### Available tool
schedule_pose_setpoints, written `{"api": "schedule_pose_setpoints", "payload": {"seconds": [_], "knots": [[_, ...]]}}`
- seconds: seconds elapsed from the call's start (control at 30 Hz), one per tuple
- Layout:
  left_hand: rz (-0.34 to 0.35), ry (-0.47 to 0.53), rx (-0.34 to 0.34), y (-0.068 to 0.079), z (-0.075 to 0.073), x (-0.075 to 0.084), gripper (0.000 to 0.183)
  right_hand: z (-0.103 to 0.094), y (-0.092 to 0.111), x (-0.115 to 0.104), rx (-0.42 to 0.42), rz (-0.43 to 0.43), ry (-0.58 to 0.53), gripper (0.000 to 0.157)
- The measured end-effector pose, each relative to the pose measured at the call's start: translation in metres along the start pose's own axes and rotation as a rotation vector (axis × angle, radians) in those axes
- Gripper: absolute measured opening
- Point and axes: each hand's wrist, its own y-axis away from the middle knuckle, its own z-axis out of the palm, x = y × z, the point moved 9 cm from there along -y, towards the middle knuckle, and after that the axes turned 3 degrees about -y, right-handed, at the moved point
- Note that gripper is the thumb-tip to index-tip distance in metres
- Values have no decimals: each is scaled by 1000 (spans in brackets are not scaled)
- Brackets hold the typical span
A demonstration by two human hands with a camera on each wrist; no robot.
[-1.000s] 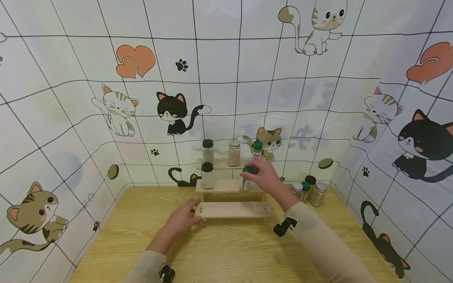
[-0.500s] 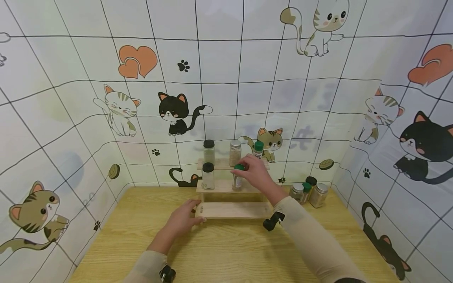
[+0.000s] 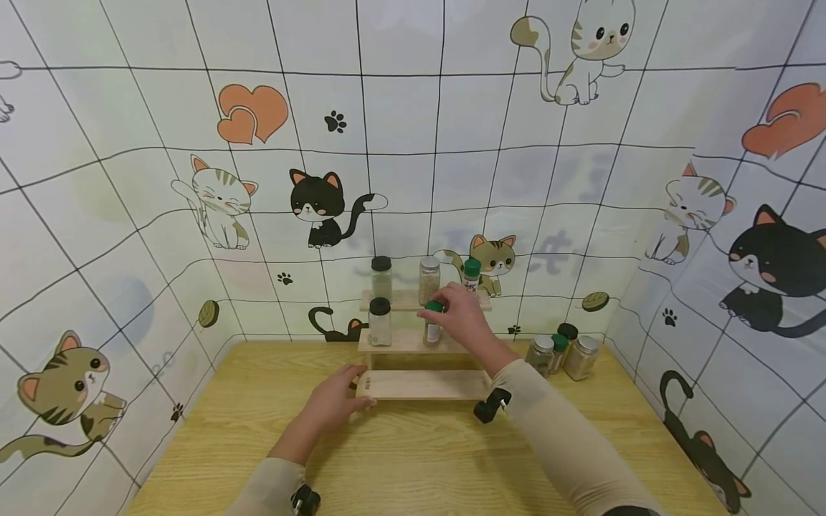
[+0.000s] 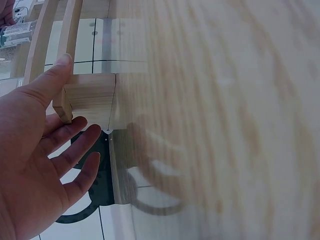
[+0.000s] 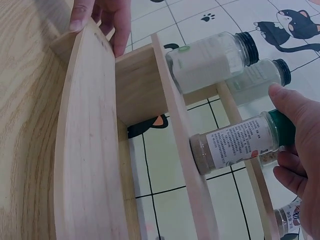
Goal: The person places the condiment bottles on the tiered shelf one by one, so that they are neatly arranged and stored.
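My right hand (image 3: 461,315) pinches the green cap of a spice jar (image 5: 235,142) with a white printed label. The jar stands on the middle tier of a three-step wooden rack (image 3: 422,385), its base right at the board in the right wrist view. To its left on that tier is a clear jar with a black lid (image 3: 379,322). My left hand (image 3: 332,401) grips the left end of the lowest tier, thumb (image 4: 62,62) on the board's edge and fingers round the end. Part of the green cap is hidden by my right fingers.
The top tier holds a black-lidded jar (image 3: 381,278), a silver-lidded jar (image 3: 429,279) and a green-capped jar (image 3: 472,274). Right of the rack, several more jars (image 3: 581,357) stand on the wooden table (image 3: 413,459). A cat-patterned tiled wall covering (image 3: 400,179) rises behind.
My right hand has moved left along the middle tier with the green-capped spice jar, shifting only slightly in the last half second. My left hand has stayed on the rack.
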Motion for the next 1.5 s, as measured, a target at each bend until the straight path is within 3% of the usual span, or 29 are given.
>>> {"api": "schedule_pose_setpoints", "payload": {"seconds": [0.57, 0.83, 1.17, 1.5], "knots": [[17, -6, -13, -1, 0, 4, 76, 4, 6, 3, 28, 42, 33, 42], [-1, -6, -12, 0, 1, 4, 77, 2, 16, 12, 19, 102, -39, 48], [-18, 7, -6, 0, 2, -1, 78, -20, 40, 24, 36, 94, -46, 51], [-25, 1, -5, 1, 0, 0, 77, -57, 72, 58, 19, 106, -2, 47]]}}
